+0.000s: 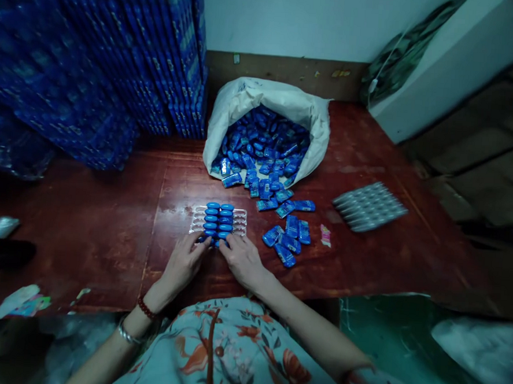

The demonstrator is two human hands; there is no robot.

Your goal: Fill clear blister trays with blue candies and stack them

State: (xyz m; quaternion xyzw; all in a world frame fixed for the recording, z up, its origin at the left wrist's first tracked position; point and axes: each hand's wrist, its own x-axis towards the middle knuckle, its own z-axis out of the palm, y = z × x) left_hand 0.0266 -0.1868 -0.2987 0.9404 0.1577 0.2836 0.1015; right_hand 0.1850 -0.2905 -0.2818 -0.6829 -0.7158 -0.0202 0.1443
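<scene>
A clear plastic tray (240,219) lies on the red-brown table (106,229) with two rows of small blue oval items (219,218) set in it. My left hand (185,263) and my right hand (243,259) meet at the tray's near edge, fingers curled and pinching a blue item each at the near end of the rows. Several loose blue packets (286,240) lie just right of my right hand.
A white sack (240,101) full of blue packets spills onto the table behind the tray. A stack of empty clear trays (370,206) lies at the right. Blue cartons (95,60) are piled high at the back left. A small pink wrapper (325,235) lies near the packets.
</scene>
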